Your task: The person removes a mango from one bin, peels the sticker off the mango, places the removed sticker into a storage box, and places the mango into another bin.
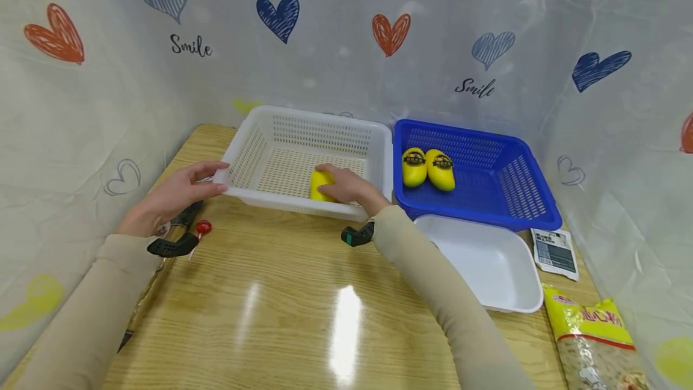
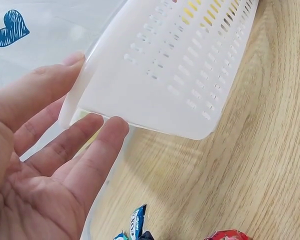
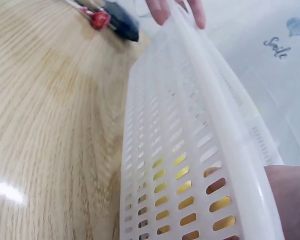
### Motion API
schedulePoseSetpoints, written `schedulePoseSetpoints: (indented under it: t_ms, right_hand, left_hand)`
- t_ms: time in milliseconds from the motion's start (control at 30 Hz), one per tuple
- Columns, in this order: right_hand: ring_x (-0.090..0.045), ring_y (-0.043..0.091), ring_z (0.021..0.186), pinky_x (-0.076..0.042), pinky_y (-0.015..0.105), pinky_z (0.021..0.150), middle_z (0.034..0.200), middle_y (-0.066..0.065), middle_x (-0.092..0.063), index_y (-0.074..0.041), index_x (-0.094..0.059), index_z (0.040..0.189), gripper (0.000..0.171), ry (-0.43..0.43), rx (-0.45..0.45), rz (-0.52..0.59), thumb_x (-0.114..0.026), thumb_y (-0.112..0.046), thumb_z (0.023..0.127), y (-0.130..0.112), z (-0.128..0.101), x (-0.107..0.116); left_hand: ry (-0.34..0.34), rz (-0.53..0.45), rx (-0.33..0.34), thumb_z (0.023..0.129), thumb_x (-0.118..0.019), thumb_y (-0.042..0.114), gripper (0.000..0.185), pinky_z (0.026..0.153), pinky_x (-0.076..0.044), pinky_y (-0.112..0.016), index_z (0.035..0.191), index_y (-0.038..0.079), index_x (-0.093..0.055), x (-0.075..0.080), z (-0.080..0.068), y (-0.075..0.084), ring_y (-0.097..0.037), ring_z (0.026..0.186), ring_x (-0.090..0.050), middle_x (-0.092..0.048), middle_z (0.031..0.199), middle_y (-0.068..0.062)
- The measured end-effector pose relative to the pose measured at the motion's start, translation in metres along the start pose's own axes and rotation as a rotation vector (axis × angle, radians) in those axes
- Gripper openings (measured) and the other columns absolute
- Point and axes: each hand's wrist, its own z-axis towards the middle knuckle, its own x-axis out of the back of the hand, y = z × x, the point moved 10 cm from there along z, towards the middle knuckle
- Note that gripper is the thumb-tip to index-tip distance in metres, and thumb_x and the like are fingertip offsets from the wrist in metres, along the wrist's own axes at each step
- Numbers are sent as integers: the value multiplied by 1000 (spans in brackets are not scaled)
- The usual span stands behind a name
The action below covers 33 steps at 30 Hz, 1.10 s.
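Note:
A white slotted basket (image 1: 303, 114) stands at the middle back of the wooden table. My right hand (image 1: 349, 185) reaches over its front wall and curls over a yellow rounded object (image 1: 319, 185) on the basket floor. In the right wrist view the yellow shows only through the wall slots (image 3: 182, 173). My left hand (image 1: 178, 188) is at the basket's front left corner. In the left wrist view its fingers (image 2: 102, 132) are straight, with the thumb above the rim (image 2: 70, 107) and the fingers just under it.
A blue basket (image 1: 520, 209) to the right holds two more yellow objects (image 1: 428, 168). In front of it lie a white tray (image 1: 487, 257), a small printed packet (image 1: 553, 251) and a yellow food bag (image 1: 592, 336). A red candy (image 1: 203, 227) lies near my left wrist.

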Motion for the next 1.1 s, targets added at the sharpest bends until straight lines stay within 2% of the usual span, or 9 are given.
schedulePoseSetpoints:
  t_ms: [67,167,333,433,533,633,800,933,1100]
  right_hand:
    - [-55,17,70,-46,30,73,115,13,-57,-20,-29,154,58,-5,-1,20,-53,-25,102,1,0,0]
    - [-57,17,77,-48,27,72,118,12,-55,-20,-29,154,58,-14,-1,46,-54,-24,101,4,0,0]
    - [-59,18,79,-51,29,73,124,13,-54,-21,-26,156,61,-36,-10,67,-54,-25,101,9,-2,-1]
    - [-58,22,80,-49,35,83,139,11,-48,-24,-22,157,64,-38,-19,60,-53,-26,101,12,-6,3]
    - [-57,25,109,-41,41,102,154,7,-36,-25,-21,157,64,-4,9,28,-52,-27,101,10,-18,14]
    - [-47,27,130,-36,43,109,159,4,-27,-25,-24,157,61,53,84,33,-52,-26,102,2,-39,28]
    - [-54,26,124,-45,44,100,156,3,-31,-25,-29,154,55,141,167,148,-51,-27,103,5,-87,48]
    - [-53,25,124,-48,45,96,151,3,-40,-22,-38,150,50,237,148,238,-52,-29,103,26,-128,67]
    - [-57,30,119,-42,48,103,146,9,-45,-14,-45,145,47,375,77,351,-54,-30,102,73,-163,100]
  left_hand:
    - [-1,5,3,97,-64,30,63,86,-42,-16,150,14,-36,-1,1,0,-4,113,-50,-38,150,-9]
    - [-7,-1,7,97,-64,31,63,87,-41,-16,151,15,-36,-4,3,1,-4,114,-49,-38,149,-7]
    - [-23,-20,3,97,-63,31,64,87,-41,-17,151,14,-35,-8,6,2,-6,114,-49,-38,149,-8]
    - [-22,-22,-4,97,-63,30,63,87,-41,-17,151,14,-35,-9,7,3,-6,114,-49,-38,149,-8]
    - [-14,-23,-13,97,-63,28,61,87,-41,-16,150,14,-37,-8,7,3,-4,113,-49,-39,149,-7]
    - [-5,-33,-24,97,-64,25,60,86,-43,-16,149,11,-37,-6,6,3,-3,111,-51,-40,148,-9]
    - [-9,-38,-29,97,-64,24,61,85,-44,-17,149,9,-36,-6,6,1,-3,107,-53,-40,147,-13]
    - [-13,-45,-43,98,-62,23,61,86,-44,-17,150,10,-35,-7,5,-2,-4,107,-54,-40,147,-13]
    - [-6,-53,-41,100,-59,27,63,86,-43,-14,153,15,-29,-3,4,-7,-5,116,-47,-31,153,-12]
